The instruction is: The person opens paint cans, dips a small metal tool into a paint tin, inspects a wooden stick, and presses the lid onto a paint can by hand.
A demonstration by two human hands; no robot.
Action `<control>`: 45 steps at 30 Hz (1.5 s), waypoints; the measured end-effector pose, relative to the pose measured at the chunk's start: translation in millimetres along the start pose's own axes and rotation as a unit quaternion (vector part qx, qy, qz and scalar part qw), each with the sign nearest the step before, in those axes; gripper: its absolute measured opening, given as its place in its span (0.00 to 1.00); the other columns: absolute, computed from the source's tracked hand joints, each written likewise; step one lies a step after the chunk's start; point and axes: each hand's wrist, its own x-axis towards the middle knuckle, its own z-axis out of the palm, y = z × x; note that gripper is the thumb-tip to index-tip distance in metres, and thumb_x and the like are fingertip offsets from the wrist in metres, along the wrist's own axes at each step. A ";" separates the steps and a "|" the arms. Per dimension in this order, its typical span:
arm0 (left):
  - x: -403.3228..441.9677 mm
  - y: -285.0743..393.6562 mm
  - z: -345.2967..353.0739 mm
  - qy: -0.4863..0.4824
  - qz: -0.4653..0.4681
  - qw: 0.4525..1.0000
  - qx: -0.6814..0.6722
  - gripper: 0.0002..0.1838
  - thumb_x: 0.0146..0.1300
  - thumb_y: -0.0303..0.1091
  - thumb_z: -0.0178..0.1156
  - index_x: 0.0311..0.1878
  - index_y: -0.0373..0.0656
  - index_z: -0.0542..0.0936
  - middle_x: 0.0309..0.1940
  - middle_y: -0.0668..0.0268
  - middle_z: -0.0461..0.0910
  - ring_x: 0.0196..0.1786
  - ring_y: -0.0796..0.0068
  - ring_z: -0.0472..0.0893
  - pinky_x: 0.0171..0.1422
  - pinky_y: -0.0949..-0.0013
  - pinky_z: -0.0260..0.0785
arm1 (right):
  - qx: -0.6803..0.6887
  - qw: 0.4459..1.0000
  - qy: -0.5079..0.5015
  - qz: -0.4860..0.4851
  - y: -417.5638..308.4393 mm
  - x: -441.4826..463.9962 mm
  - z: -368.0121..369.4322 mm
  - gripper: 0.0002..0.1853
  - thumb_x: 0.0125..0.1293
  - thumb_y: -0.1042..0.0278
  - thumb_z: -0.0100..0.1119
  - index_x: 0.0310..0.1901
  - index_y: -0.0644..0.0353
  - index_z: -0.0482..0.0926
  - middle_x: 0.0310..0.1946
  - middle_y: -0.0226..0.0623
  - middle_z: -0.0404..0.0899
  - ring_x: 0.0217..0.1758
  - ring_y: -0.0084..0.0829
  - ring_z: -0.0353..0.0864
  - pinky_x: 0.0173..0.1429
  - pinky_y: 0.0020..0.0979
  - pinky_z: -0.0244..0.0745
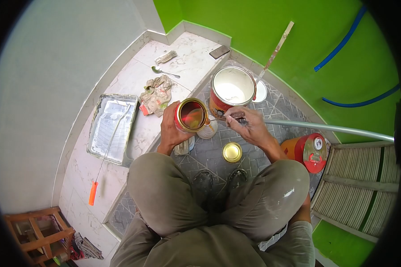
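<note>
My left hand (168, 129) is wrapped round a small open paint can (177, 116) with a gold rim, tilted so its dark reddish inside shows. My right hand (248, 124) is closed on a thin tool with a brown handle (239, 115). Its narrow metal shaft reaches the can's right rim; the kind of tool is unclear. Just beyond the hands stands a large open bucket (233, 86) of white paint. A round gold lid or small tin (232, 152) is on the grey floor below my right hand.
On the pale step lie a paint tray (112, 129), a roller with an orange handle (93, 193), a crumpled rag (156, 95), a spoon (165, 72), a brush (166, 57) and a phone (219, 52). To the right are a metal pole (329, 127) and a red-orange container (308, 152).
</note>
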 end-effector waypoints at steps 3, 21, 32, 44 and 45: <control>-0.7 -1.5 1.2 0.000 0.000 1.000 -0.001 0.50 0.36 0.37 0.85 0.67 0.37 0.74 0.58 0.51 0.80 0.62 0.49 0.81 0.68 0.54 0.74 | -0.010 1.000 -0.002 0.001 2.0 -1.6 0.3 0.08 0.77 0.73 0.63 0.51 0.67 0.83 0.37 0.36 0.87 0.38 0.23 0.87 0.43 0.27 0.82; -0.5 0.9 -0.1 0.001 0.006 1.000 0.003 0.50 0.36 0.37 0.85 0.67 0.37 0.74 0.59 0.50 0.80 0.63 0.49 0.81 0.69 0.54 0.73 | -0.019 0.999 0.007 0.039 -2.0 0.4 -2.3 0.09 0.75 0.71 0.66 0.51 0.66 0.84 0.40 0.41 0.88 0.40 0.30 0.89 0.45 0.31 0.85; -0.4 2.3 -1.6 0.003 0.001 1.000 0.000 0.51 0.36 0.38 0.86 0.67 0.37 0.74 0.59 0.50 0.80 0.62 0.48 0.81 0.69 0.53 0.74 | -0.026 0.998 0.042 0.044 -3.7 0.6 -2.0 0.09 0.75 0.70 0.65 0.50 0.66 0.83 0.38 0.41 0.88 0.38 0.30 0.89 0.43 0.31 0.84; 1.7 4.8 -2.7 0.003 -0.003 1.000 -0.001 0.51 0.36 0.38 0.86 0.68 0.37 0.74 0.60 0.50 0.79 0.64 0.48 0.80 0.69 0.54 0.73 | 0.004 0.999 0.009 0.051 0.0 -2.0 -1.4 0.08 0.75 0.72 0.65 0.49 0.66 0.84 0.38 0.40 0.88 0.38 0.30 0.88 0.44 0.31 0.84; 1.8 5.0 -3.0 0.004 -0.006 1.000 -0.003 0.51 0.36 0.38 0.86 0.68 0.37 0.74 0.60 0.50 0.79 0.64 0.48 0.80 0.69 0.54 0.73 | 0.004 0.999 0.009 0.051 0.7 -2.3 -1.4 0.08 0.75 0.72 0.65 0.49 0.67 0.84 0.38 0.40 0.88 0.38 0.30 0.88 0.44 0.31 0.84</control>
